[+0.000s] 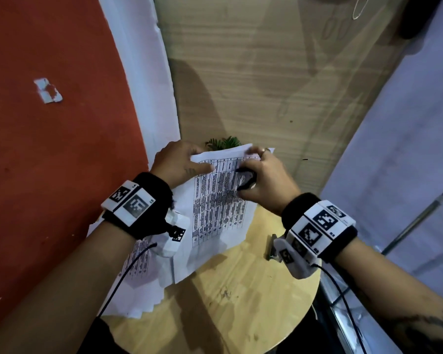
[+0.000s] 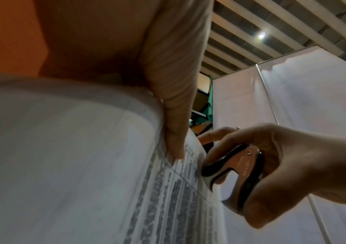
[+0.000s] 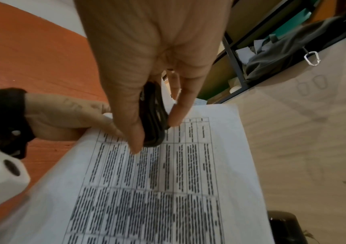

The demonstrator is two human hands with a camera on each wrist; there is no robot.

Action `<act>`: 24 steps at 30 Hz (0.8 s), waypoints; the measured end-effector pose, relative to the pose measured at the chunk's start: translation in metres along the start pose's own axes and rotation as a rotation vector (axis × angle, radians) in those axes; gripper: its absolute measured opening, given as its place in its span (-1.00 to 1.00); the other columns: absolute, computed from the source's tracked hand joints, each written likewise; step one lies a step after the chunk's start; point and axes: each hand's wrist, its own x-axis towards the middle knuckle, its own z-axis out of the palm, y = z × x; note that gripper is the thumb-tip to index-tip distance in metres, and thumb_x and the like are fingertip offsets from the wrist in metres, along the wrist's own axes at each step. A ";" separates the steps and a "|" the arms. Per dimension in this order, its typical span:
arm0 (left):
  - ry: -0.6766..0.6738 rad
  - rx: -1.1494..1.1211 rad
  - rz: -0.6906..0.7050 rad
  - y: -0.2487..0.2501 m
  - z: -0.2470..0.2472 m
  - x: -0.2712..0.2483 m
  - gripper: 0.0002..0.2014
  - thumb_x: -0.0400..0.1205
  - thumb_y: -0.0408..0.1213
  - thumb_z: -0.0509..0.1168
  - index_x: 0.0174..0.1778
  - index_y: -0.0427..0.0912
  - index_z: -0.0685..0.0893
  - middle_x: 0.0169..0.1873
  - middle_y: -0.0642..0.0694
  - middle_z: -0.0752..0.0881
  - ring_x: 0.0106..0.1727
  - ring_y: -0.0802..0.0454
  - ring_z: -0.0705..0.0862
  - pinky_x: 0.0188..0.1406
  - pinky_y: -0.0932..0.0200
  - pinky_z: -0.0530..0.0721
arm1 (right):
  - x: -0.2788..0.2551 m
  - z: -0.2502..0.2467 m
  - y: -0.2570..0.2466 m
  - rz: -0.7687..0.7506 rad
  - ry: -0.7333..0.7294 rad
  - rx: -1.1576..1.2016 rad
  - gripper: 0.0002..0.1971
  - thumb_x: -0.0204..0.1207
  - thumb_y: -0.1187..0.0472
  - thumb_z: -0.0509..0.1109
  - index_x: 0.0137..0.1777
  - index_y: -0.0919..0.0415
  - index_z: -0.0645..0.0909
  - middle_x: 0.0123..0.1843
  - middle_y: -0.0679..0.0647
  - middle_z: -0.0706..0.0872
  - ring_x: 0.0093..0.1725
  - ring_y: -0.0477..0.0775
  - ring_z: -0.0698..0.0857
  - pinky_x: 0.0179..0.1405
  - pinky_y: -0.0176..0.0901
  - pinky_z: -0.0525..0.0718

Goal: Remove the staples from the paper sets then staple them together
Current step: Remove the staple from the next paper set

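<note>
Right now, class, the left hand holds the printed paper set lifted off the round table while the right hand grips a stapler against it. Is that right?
Not quite: the right hand grips a staple remover, not a stapler, as the left wrist view shows. The left hand does hold the paper set above the table.

A green plant [image 1: 224, 143] stands beside the round wooden table [image 1: 253, 302].

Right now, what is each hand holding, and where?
Right hand pinches the staple remover by its two grips; left hand holds the paper set near its top edge.
</note>
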 end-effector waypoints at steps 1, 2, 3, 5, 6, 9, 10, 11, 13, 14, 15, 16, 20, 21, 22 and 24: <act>-0.017 -0.003 0.005 -0.001 0.001 0.002 -0.77 0.17 0.26 0.41 -0.45 0.23 0.69 -0.37 -0.10 0.73 -0.06 -0.25 0.74 0.00 -0.11 0.64 | 0.003 -0.003 0.000 -0.032 -0.008 0.016 -0.57 0.16 0.24 0.57 0.09 0.15 0.70 0.49 0.21 0.36 0.28 0.29 0.57 0.18 0.04 0.60; -0.035 0.001 0.014 -0.001 0.001 0.002 -0.73 0.14 0.30 0.41 -0.41 0.24 0.71 -0.39 -0.03 0.72 -0.05 -0.22 0.74 0.02 -0.13 0.66 | 0.006 -0.006 0.001 -0.060 -0.028 0.021 -0.57 0.14 0.26 0.59 0.07 0.15 0.71 0.55 0.23 0.27 0.34 0.30 0.53 0.20 0.05 0.59; -0.052 0.011 0.029 -0.001 0.000 0.002 -0.69 0.12 0.32 0.41 -0.39 0.23 0.72 -0.39 0.03 0.72 -0.03 -0.19 0.75 0.04 -0.14 0.66 | 0.009 -0.009 0.001 -0.083 -0.054 0.017 -0.56 0.12 0.26 0.61 0.06 0.15 0.71 0.57 0.23 0.24 0.39 0.28 0.50 0.21 0.05 0.58; -0.077 0.043 0.055 -0.002 -0.002 0.004 -0.69 0.14 0.30 0.41 -0.37 0.21 0.73 -0.34 0.08 0.76 -0.04 -0.14 0.75 0.06 -0.16 0.66 | 0.014 -0.015 0.001 -0.096 -0.120 -0.012 -0.54 0.07 0.24 0.65 0.04 0.16 0.73 0.45 0.21 0.42 0.36 0.21 0.52 0.19 0.01 0.58; -0.087 0.062 0.061 -0.003 -0.003 0.004 -0.72 0.14 0.31 0.40 -0.38 0.26 0.72 -0.31 0.06 0.77 -0.05 -0.12 0.75 0.08 -0.17 0.66 | 0.016 -0.018 0.000 -0.094 -0.148 -0.033 -0.52 0.06 0.21 0.67 0.05 0.17 0.74 0.30 0.18 0.54 0.26 0.19 0.57 0.14 -0.01 0.59; -0.086 0.132 0.060 -0.002 -0.008 0.005 -0.76 0.21 0.27 0.42 -0.38 0.25 0.71 -0.33 0.08 0.74 -0.05 -0.12 0.73 0.13 -0.14 0.63 | 0.017 -0.026 -0.004 -0.085 -0.164 -0.074 -0.49 0.06 0.14 0.69 0.07 0.17 0.74 0.00 0.10 0.62 0.03 0.12 0.60 0.01 -0.04 0.59; -0.071 0.188 0.069 0.003 -0.007 0.004 -0.75 0.28 0.22 0.45 -0.30 0.16 0.73 -0.36 0.10 0.70 -0.04 -0.13 0.72 0.14 -0.07 0.58 | 0.016 -0.028 -0.005 -0.087 -0.163 -0.080 -0.50 0.07 0.13 0.69 0.07 0.16 0.74 -0.04 0.08 0.59 0.00 0.10 0.59 -0.01 -0.06 0.58; -0.027 0.289 0.105 0.008 -0.004 0.001 -0.75 0.37 0.15 0.47 -0.20 0.10 0.73 -0.35 0.10 0.68 0.00 -0.13 0.69 0.08 -0.01 0.49 | 0.015 -0.030 -0.008 -0.094 -0.163 -0.086 -0.50 0.07 0.12 0.69 0.06 0.15 0.74 -0.07 0.06 0.57 -0.02 0.08 0.57 -0.02 -0.07 0.58; 0.075 0.496 0.190 0.023 0.003 -0.005 -0.69 0.47 0.09 0.43 0.08 0.08 0.73 -0.23 0.03 0.71 0.07 -0.11 0.66 -0.07 0.04 0.25 | 0.012 -0.033 -0.013 -0.103 -0.165 -0.088 -0.51 0.07 0.11 0.69 0.05 0.15 0.75 -0.08 0.05 0.57 -0.06 0.04 0.56 -0.04 -0.08 0.60; 0.108 0.539 0.214 0.028 0.005 -0.006 -0.67 0.50 0.08 0.41 0.14 0.09 0.72 -0.19 0.01 0.73 0.08 -0.10 0.66 -0.09 0.06 0.19 | 0.011 -0.034 -0.015 -0.104 -0.166 -0.083 -0.52 0.07 0.11 0.69 0.04 0.16 0.75 -0.08 0.06 0.59 -0.07 0.03 0.56 -0.05 -0.08 0.61; 0.126 0.548 0.223 0.033 0.007 -0.006 -0.70 0.52 0.05 0.39 0.14 0.09 0.72 -0.21 0.01 0.71 0.08 -0.10 0.66 -0.09 0.06 0.17 | 0.010 -0.036 -0.017 -0.105 -0.162 -0.073 -0.52 0.07 0.11 0.69 0.03 0.17 0.75 -0.08 0.07 0.61 -0.08 0.04 0.58 -0.06 -0.09 0.62; 0.134 0.537 0.222 0.036 0.007 -0.005 -0.74 0.53 0.03 0.38 0.08 0.06 0.73 -0.27 0.02 0.67 0.06 -0.11 0.66 -0.09 0.07 0.18 | 0.009 -0.037 -0.019 -0.102 -0.153 -0.057 -0.53 0.06 0.12 0.70 0.01 0.19 0.75 -0.08 0.09 0.64 -0.09 0.05 0.60 -0.08 -0.11 0.62; 0.127 0.459 0.242 0.041 0.005 -0.007 -0.80 0.52 0.01 0.38 0.00 0.07 0.75 -0.33 0.05 0.61 0.04 -0.13 0.66 -0.10 0.09 0.23 | 0.005 -0.045 -0.019 -0.104 -0.110 0.022 -0.56 0.06 0.17 0.71 -0.03 0.24 0.76 -0.14 0.09 0.68 -0.16 -0.02 0.61 -0.26 -0.35 0.47; 0.132 0.426 0.259 0.041 0.004 -0.008 -0.80 0.52 0.01 0.38 0.01 0.07 0.76 -0.35 0.06 0.60 0.02 -0.13 0.66 -0.11 0.10 0.24 | 0.004 -0.047 -0.019 -0.110 -0.104 0.032 -0.56 0.06 0.18 0.71 -0.03 0.25 0.76 -0.16 0.07 0.66 -0.17 -0.04 0.60 -0.30 -0.40 0.43; 0.133 0.387 0.277 0.042 0.004 -0.010 -0.79 0.52 0.01 0.39 0.01 0.07 0.77 -0.35 0.05 0.62 0.00 -0.12 0.67 -0.12 0.11 0.26 | 0.003 -0.049 -0.019 -0.116 -0.097 0.039 -0.56 0.05 0.18 0.71 -0.04 0.26 0.76 -0.17 0.06 0.65 -0.18 -0.03 0.60 -0.32 -0.44 0.41; 0.136 0.318 0.289 0.043 0.001 -0.011 -0.79 0.52 -0.01 0.41 0.01 0.03 0.79 -0.33 -0.02 0.71 -0.07 -0.12 0.69 -0.17 0.14 0.30 | 0.002 -0.050 -0.018 -0.131 -0.060 0.057 -0.57 0.05 0.18 0.71 -0.06 0.27 0.76 -0.14 0.08 0.66 -0.14 0.04 0.64 -0.28 -0.43 0.43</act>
